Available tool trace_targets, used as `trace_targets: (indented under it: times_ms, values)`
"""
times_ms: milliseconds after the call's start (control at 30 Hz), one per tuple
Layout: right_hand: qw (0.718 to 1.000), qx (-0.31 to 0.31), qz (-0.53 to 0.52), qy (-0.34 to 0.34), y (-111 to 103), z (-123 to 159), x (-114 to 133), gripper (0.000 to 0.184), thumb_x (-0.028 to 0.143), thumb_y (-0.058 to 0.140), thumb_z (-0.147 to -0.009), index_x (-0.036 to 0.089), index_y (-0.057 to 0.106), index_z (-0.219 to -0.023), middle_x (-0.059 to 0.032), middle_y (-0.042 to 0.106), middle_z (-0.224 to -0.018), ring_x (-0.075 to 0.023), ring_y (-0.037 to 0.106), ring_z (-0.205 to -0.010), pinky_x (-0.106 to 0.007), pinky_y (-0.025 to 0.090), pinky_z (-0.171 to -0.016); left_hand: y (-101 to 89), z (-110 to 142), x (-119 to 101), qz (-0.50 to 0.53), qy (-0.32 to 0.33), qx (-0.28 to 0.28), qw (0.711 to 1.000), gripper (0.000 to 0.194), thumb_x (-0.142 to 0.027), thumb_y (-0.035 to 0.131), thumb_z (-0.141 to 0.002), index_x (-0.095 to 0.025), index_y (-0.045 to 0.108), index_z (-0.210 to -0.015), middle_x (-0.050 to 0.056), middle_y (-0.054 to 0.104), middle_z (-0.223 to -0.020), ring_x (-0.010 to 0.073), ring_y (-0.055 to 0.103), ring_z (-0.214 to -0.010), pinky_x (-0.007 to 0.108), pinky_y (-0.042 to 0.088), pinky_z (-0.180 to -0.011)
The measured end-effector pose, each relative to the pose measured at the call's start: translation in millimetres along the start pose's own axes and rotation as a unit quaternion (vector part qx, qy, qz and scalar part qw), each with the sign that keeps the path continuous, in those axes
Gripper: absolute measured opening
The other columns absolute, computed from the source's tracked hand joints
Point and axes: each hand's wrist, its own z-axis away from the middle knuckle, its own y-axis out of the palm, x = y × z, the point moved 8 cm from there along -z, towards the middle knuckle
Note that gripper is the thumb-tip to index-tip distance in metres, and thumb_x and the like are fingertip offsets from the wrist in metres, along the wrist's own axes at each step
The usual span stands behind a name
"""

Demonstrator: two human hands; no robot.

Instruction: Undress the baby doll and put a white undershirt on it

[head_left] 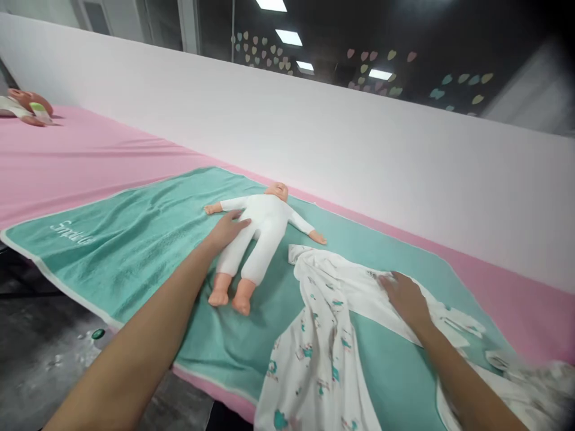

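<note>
A baby doll (pixel 265 224) in a white bodysuit lies on its back on a teal towel (pixel 135 245). My left hand (pixel 227 230) rests flat against the doll's side, fingers stretched out. To the right, a white printed baby garment (pixel 323 335) is spread over the towel and hangs off the front edge. My right hand (pixel 404 296) lies flat on that garment, fingers pressed on the cloth.
The towel covers a pink padded surface (pixel 67 161) backed by a white wall panel (pixel 359 155). Another doll (pixel 27 106) lies at the far left. More white cloth (pixel 534 383) is bunched at the right. The dark floor (pixel 40 359) shows below the front edge.
</note>
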Motion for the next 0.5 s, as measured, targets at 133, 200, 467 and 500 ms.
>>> trace_targets:
  times_ms: [133,200,467,500]
  values:
    - [0.999,0.003,0.033,-0.019,-15,23,-30,0.056,0.060,0.041,-0.078,0.020,0.052,-0.116,-0.0129,0.053,-0.123,-0.0324,0.048,-0.110,-0.046,0.039,-0.087,11.3,57,-58,-0.202,0.161,-0.118,0.959,0.031,-0.029,0.051,-0.081,-0.016,0.054,-0.109,0.009,0.055,-0.119,0.0243,0.047,-0.114,0.038,0.033,-0.100]
    - [0.998,0.027,0.032,-0.035,-15,22,-25,0.038,0.050,0.041,-0.081,0.021,0.058,-0.100,-0.0105,0.060,-0.108,-0.0286,0.053,-0.098,-0.040,0.040,-0.080,44.7,100,-77,-0.243,0.211,-0.059,0.945,0.029,-0.032,0.045,-0.084,-0.021,0.055,-0.109,0.006,0.057,-0.117,0.0225,0.049,-0.111,0.035,0.035,-0.098]
    - [0.890,-0.025,-0.452,-0.051,-57,62,25,0.020,0.042,0.049,-0.081,0.022,0.052,-0.081,-0.0007,0.053,-0.075,-0.0160,0.047,-0.067,-0.028,0.038,-0.063,174.8,233,-41,-0.390,0.183,0.295,0.853,0.047,-0.055,0.064,-0.063,-0.019,0.059,-0.093,0.011,0.041,-0.133,0.0335,0.034,-0.124,0.042,0.033,-0.096]
    - [0.841,0.025,-0.537,-0.063,-58,75,42,0.020,0.042,0.051,-0.080,0.023,0.052,-0.080,0.0008,0.051,-0.072,-0.0148,0.045,-0.063,-0.026,0.038,-0.060,180.3,237,-41,-0.388,0.185,0.302,0.851,0.034,-0.050,0.062,-0.067,-0.019,0.059,-0.080,0.009,0.044,-0.128,0.0322,0.038,-0.120,0.040,0.036,-0.092]
